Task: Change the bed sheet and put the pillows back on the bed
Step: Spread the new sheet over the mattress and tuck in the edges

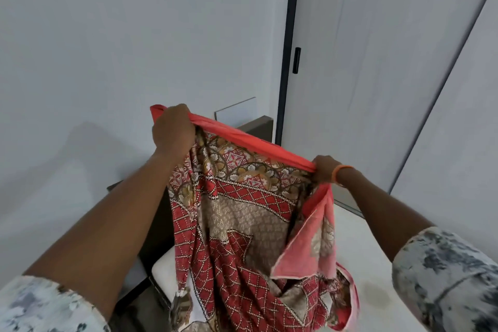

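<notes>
The left hand [172, 127] and right hand [324, 168] are gripping the patterned bed sheet [242, 213], fingers clamped on its orange edge, stretching it taut, probably to find its orientation, while the rest is hanging toward the bare mattress [363, 237].

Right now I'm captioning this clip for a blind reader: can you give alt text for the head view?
Two bare hands hold up a red patterned bed sheet by its plain red border, the left hand higher than the right hand, while the rest hangs bunched over a white mattress, with a pale wall behind.
</notes>
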Demonstrator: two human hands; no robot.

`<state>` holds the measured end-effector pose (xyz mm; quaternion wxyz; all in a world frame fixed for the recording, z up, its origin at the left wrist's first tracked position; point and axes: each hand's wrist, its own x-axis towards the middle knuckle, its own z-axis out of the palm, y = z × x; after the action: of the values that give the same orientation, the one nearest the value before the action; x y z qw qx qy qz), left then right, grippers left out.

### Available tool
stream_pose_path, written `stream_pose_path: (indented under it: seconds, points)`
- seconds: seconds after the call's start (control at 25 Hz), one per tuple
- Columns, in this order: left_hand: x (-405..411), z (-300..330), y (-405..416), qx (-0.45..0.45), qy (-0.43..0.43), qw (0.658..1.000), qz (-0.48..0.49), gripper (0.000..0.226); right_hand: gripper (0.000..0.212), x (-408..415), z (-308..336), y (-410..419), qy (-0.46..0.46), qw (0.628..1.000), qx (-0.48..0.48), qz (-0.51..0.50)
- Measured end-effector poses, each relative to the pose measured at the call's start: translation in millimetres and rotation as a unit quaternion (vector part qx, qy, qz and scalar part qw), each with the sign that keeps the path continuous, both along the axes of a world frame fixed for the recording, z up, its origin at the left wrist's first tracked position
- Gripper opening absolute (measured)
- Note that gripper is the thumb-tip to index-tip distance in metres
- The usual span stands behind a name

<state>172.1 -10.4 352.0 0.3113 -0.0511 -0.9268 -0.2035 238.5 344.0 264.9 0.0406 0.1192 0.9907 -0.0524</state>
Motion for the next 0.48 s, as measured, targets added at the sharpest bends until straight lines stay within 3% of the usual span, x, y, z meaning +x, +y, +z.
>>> stream_pose_path:
  seconds: [0.16,0.28,0.36,0.44,0.48]
  points:
    - [5,-18,2,-0.043,-0.037,0.998,0.017,0.018,0.021,2,-5,6,0.064,0.994,-0.038,-0.079]
    - [7,-21,-7,-0.184,-0.147,0.964,0.121,0.029,0.021,-6,3,4,0.21,0.954,-0.151,-0.15]
    - [3,-18,-14,-0.264,-0.146,0.944,0.133,0.032,0.023,-9,23,5,0.287,0.932,-0.158,-0.156]
    - [0,-19,-14,-0.247,-0.118,0.957,0.093,0.022,0.026,-13,41,8,0.316,0.927,-0.119,-0.163]
    - [-1,-20,-13,-0.181,-0.114,0.975,0.062,0.019,0.026,-14,46,9,0.309,0.932,-0.087,-0.168]
